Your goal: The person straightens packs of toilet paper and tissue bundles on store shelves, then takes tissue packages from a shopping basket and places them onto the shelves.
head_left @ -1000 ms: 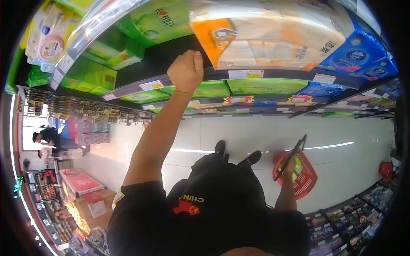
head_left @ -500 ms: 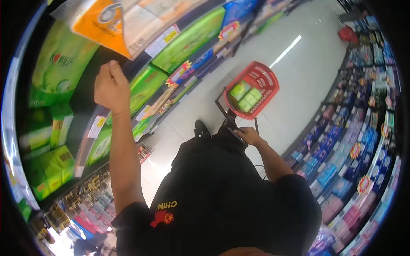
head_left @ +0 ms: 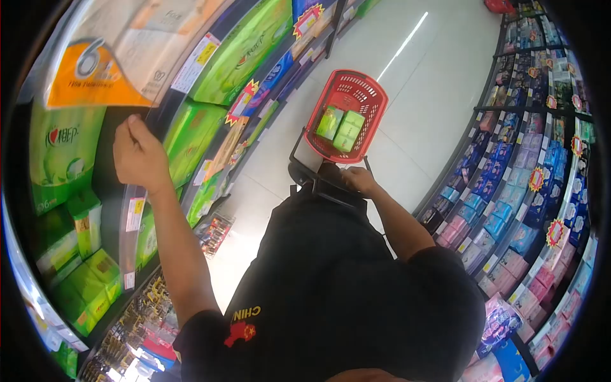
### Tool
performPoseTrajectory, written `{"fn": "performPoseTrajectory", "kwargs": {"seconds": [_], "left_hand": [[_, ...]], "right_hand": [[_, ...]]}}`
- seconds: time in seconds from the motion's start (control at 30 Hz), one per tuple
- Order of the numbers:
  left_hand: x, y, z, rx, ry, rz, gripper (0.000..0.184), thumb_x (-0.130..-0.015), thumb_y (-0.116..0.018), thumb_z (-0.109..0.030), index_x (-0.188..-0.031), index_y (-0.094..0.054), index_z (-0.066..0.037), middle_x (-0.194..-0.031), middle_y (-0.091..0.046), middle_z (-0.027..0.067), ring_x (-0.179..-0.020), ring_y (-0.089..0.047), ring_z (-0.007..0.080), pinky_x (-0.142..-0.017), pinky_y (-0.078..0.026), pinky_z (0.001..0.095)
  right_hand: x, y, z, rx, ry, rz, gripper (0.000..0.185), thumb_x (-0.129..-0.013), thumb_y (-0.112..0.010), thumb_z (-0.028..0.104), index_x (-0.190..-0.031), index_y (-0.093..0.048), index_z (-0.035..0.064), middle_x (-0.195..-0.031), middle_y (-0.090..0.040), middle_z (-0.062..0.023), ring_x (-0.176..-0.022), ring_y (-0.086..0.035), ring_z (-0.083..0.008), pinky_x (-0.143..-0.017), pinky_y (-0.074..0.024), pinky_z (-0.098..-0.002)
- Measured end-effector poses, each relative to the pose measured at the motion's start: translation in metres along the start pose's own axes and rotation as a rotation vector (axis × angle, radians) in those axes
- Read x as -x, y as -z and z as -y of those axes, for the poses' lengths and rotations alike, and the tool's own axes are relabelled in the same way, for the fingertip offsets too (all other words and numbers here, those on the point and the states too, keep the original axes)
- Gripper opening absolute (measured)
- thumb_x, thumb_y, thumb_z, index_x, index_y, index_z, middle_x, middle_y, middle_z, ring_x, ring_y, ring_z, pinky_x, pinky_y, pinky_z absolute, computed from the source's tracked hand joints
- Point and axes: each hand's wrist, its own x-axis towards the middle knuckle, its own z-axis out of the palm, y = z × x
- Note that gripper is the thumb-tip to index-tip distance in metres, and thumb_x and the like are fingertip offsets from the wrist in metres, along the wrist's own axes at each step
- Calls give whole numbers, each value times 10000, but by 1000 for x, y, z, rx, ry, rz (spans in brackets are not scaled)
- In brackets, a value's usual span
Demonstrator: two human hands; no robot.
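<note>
My left hand (head_left: 140, 156) is raised at the shelf front, fingers curled together with nothing visible in them. Just above its fingertips is the lower edge of a large orange-and-beige tissue pack (head_left: 95, 76). Green tissue packs (head_left: 67, 149) stand deeper on the shelf, left of the hand. My right hand (head_left: 358, 181) is closed round the black handle of a red basket (head_left: 375, 114), in front of my waist. Inside the basket lie two green packs (head_left: 349, 130), side by side.
Lower shelves carry green packs (head_left: 245, 54) and price labels (head_left: 197, 60). Along the right runs another shelf (head_left: 509, 172) of small coloured packs. A pale tiled floor (head_left: 414, 95) lies between them. Another red basket (head_left: 499, 6) is at the top right.
The view has turned, so the shelf now runs down the left. The basket has come in front of my waist and its packs show clearly. My left hand stays closed near the shelf.
</note>
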Motion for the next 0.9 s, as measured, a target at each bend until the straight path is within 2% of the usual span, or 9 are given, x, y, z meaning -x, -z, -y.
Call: {"fn": "performPoseTrajectory", "kwargs": {"seconds": [0.07, 0.17, 0.2, 0.33, 0.43, 0.5, 0.6, 0.77, 0.9], "left_hand": [[0, 0, -4, -13, 12, 25, 236, -949, -580, -318, -892, -727, -142, -803, -701, 71, -721, -661, 302, -613, -501, 416], [1, -2, -8, -90, 61, 49, 251, -958, -573, -329, -907, -717, -130, -801, -697, 82, -705, -651, 319, -607, -492, 414], [1, -4, -7, -50, 93, 80, 281, -978, -552, -331, -955, -715, -103, -834, -702, 108, -720, -652, 336, -621, -493, 412], [4, -12, -8, -47, 51, 32, 333, -1005, -518, -321, -1004, -712, -50, -858, -711, 137, -723, -658, 313, -655, -505, 398], [7, -19, 6, -54, 85, 16, 391, -1001, -526, -351, -1063, -699, -6, -889, -714, 165, -736, -644, 265, -661, -497, 375], [9, -21, -7, 126, 275, 49, 401, -998, -533, -335, -1094, -684, 25, -928, -716, 151, -756, -626, 221, -689, -505, 361], [9, -24, 21, 75, 160, 14, 439, -1019, -508, -332, -1134, -661, 63, -1007, -697, 158, -834, -615, 208, -758, -516, 343], [8, -26, 10, -15, 203, -8, 497, -1012, -474, -344, -1164, -619, 107, -1082, -668, 229, -918, -628, 274, -801, -516, 384], [7, -25, 13, -160, 174, -46, 516, -992, -420, -323, -1083, -604, 151, -968, -649, 264, -862, -613, 315, -770, -499, 428]], "right_hand": [[-23, 1, -13, -177, -77, -70, 526, -940, -534, 527, -910, -694, 26, -774, -686, -95, -621, -648, -231, -644, -523, -378], [-63, 6, -33, -55, -116, -133, 423, -943, -568, 434, -891, -676, 28, -718, -653, -81, -614, -636, -185, -583, -508, -336], [-99, -2, -73, -1, 46, -195, 349, -938, -576, 368, -870, -664, 36, -675, -620, -65, -590, -615, -157, -548, -491, -312], [-112, 3, -41, -312, -111, -68, 375, -939, -556, 390, -879, -660, 35, -687, -632, -64, -574, -612, -161, -556, -494, -329], [-129, 11, -22, -285, -52, -46, 373, -978, -545, 370, -842, -617, 30, -679, -615, -71, -544, -581, -151, -494, -468, -329], [-138, 22, -5, -204, -69, -37, 369, -976, -548, 356, -822, -615, 28, -675, -617, -71, -545, -582, -153, -500, -466, -335], [-174, 31, -10, 74, 104, -22, 368, -968, -556, 349, -809, -627, 25, -661, -617, -72, -550, -587, -157, -511, -470, -335], [-254, 31, -48, -22, -7, -57, 433, -941, -547, 425, -981, -699, 22, -878, -702, -194, -771, -704, -294, -750, -548, -392], [-266, 48, -29, -406, -222, -55, 377, -932, -599, 314, -1219, -621, 70, -969, -691, -138, -752, -684, -241, -682, -555, -407]]}}
